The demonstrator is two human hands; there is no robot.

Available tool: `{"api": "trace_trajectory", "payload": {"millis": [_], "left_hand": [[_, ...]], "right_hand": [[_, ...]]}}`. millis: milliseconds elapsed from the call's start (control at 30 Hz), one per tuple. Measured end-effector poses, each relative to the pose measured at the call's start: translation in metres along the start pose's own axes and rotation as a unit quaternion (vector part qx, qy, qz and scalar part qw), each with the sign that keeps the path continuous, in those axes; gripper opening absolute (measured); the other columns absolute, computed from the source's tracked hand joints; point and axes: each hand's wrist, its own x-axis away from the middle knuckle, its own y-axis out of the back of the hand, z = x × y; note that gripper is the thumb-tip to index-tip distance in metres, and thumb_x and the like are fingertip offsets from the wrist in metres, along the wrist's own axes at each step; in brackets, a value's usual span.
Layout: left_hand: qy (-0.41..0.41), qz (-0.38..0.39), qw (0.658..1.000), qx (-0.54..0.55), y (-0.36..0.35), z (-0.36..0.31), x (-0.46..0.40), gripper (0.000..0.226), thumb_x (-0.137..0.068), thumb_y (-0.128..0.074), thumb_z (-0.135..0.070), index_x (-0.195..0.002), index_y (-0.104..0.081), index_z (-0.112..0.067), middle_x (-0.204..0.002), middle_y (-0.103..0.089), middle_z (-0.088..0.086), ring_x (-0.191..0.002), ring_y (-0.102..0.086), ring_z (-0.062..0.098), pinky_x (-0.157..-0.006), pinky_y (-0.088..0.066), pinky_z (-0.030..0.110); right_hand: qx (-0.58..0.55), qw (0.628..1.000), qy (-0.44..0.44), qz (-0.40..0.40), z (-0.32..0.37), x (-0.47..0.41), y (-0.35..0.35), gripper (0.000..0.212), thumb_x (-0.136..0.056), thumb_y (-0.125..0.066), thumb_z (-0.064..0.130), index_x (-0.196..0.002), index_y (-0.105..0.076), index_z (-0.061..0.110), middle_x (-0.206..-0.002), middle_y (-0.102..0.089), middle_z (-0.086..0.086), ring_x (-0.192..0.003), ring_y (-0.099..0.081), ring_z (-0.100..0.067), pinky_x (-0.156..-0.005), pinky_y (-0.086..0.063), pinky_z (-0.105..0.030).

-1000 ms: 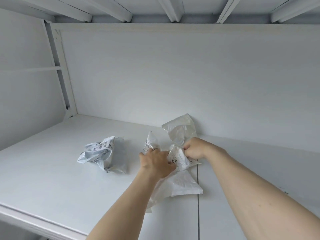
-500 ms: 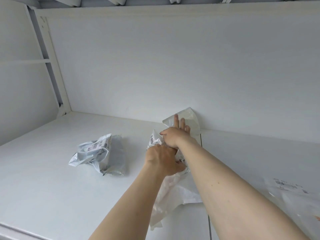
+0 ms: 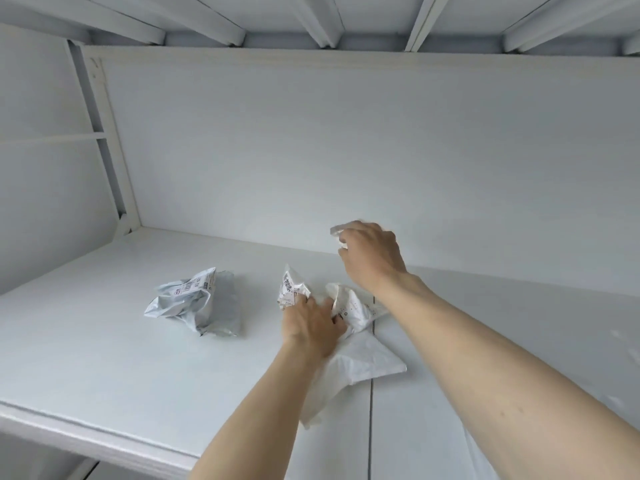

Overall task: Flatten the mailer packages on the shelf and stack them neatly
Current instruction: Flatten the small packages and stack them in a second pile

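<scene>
pinning the white mailer (image 3: 356, 362), left hand (image 3: 311, 327) grips it; blurred right hand (image 3: 372, 258) pinches its half-hidden corner.

Free: I see bare shelf (image 3: 86, 358) front-left | Obstacles: crumpled grey mailer (image 3: 194, 303) mid-left, white mailer (image 3: 360, 362) centre | Limits: back wall (image 3: 346, 150) behind, beams (image 3: 207, 26) overhead.
</scene>
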Motion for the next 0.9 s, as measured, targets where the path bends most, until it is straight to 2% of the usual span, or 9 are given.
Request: {"api": "trace_trajectory", "payload": {"millis": [133, 267, 367, 467, 533, 600, 667, 767, 900], "left_hand": [[0.014, 0.012, 0.997, 0.079, 0.012, -0.008, 0.027, 0.034, -0.101, -0.038, -0.037, -0.134, -0.038, -0.028, -0.138, -0.041, 0.005, -0.125, -0.045, 0.028, -0.094, -0.043, 0.041], [0.033, -0.009, 0.987, 0.156, 0.024, 0.0, 0.061, 0.047, -0.103, -0.03, -0.045, -0.146, -0.026, -0.028, -0.149, -0.031, 0.005, -0.133, -0.038, 0.029, -0.101, -0.036, 0.046], [0.023, -0.096, 0.981, 0.17, 0.038, 0.006, 0.088, 0.043, -0.103, -0.03, -0.038, -0.145, -0.036, -0.026, -0.147, -0.036, 0.003, -0.137, -0.032, 0.025, -0.107, -0.032, 0.043], [-0.009, -0.172, 0.959, 0.224, 0.043, -0.004, 0.118, 0.036, -0.102, -0.036, -0.028, -0.135, -0.05, -0.025, -0.139, -0.047, 0.001, -0.133, -0.038, 0.025, -0.105, -0.032, 0.04], [-0.017, -0.203, 0.923, 0.325, 0.044, -0.015, 0.133, 0.033, -0.101, -0.037, -0.022, -0.128, -0.057, -0.023, -0.13, -0.054, 0.002, -0.126, -0.045, 0.025, -0.104, -0.035, 0.04], [-0.01, -0.194, 0.871, 0.451, 0.044, -0.027, 0.15, 0.032, -0.102, -0.037, -0.02, -0.124, -0.06, -0.019, -0.126, -0.057, 0.003, -0.122, -0.049, 0.02, -0.103, -0.037, 0.034], [-0.003, -0.167, 0.845, 0.509, 0.044, -0.036, 0.162, 0.032, -0.103, -0.036, -0.02, -0.123, -0.06, -0.02, -0.128, -0.057, -0.001, -0.121, -0.05, 0.013, -0.099, -0.036, 0.026], [-0.02, -0.145, 0.86, 0.488, 0.041, -0.041, 0.176, 0.03, -0.101, -0.04, -0.017, -0.12, -0.062, -0.023, -0.127, -0.054, -0.006, -0.116, -0.051, 0.009, -0.091, -0.035, 0.021], [-0.069, -0.135, 0.9, 0.408, 0.038, -0.046, 0.186, 0.033, -0.098, -0.044, -0.014, -0.115, -0.068, -0.028, -0.134, -0.05, -0.013, -0.126, -0.048, 0.006, -0.091, -0.033, 0.017]], "right_hand": [[-0.079, 0.997, -0.001, -0.02, 0.017, 0.069, 0.046, 0.026, -0.092, -0.046, 0.001, -0.11, -0.05, 0.019, -0.112, -0.056, 0.001, -0.097, -0.055, -0.027, -0.072, -0.04, -0.036], [-0.071, 0.997, 0.02, -0.01, 0.021, 0.143, 0.069, 0.047, -0.088, -0.043, -0.006, -0.127, -0.041, 0.019, -0.119, -0.059, -0.001, -0.095, -0.057, -0.028, -0.07, -0.027, -0.032], [-0.079, 0.997, 0.009, -0.005, 0.018, 0.174, 0.082, 0.063, -0.09, -0.04, -0.007, -0.145, -0.028, 0.021, -0.118, -0.062, -0.005, -0.097, -0.058, -0.031, -0.072, -0.028, -0.032], [-0.08, 0.997, 0.008, -0.017, 0.021, 0.203, 0.093, 0.069, -0.092, -0.046, -0.002, -0.151, -0.025, 0.025, -0.114, -0.065, -0.006, -0.098, -0.058, -0.033, -0.072, -0.029, -0.032], [-0.108, 0.994, 0.032, -0.015, 0.023, 0.219, 0.091, 0.06, -0.09, -0.049, -0.002, -0.144, -0.041, 0.023, -0.112, -0.067, -0.006, -0.099, -0.06, -0.033, -0.073, -0.035, -0.033], [-0.118, 0.991, 0.066, 0.023, 0.026, 0.239, 0.084, 0.04, -0.089, -0.05, 0.002, -0.124, -0.058, 0.019, -0.11, -0.067, -0.004, -0.105, -0.059, -0.031, -0.079, -0.043, -0.037], [-0.141, 0.985, 0.074, 0.073, 0.03, 0.261, 0.076, 0.023, -0.092, -0.049, 0.013, -0.111, -0.06, 0.019, -0.112, -0.064, 0.0, -0.11, -0.054, -0.026, -0.084, -0.046, -0.039], [-0.196, 0.975, 0.046, 0.09, 0.03, 0.286, 0.067, 0.02, -0.097, -0.044, 0.026, -0.109, -0.058, 0.019, -0.113, -0.057, 0.006, -0.112, -0.049, -0.016, -0.084, -0.046, -0.036], [-0.248, 0.968, -0.03, 0.015, 0.021, 0.288, 0.062, 0.021, -0.098, -0.04, 0.013, -0.106, -0.06, 0.015, -0.115, -0.052, 0.004, -0.114, -0.047, -0.015, -0.089, -0.045, -0.034]]}}
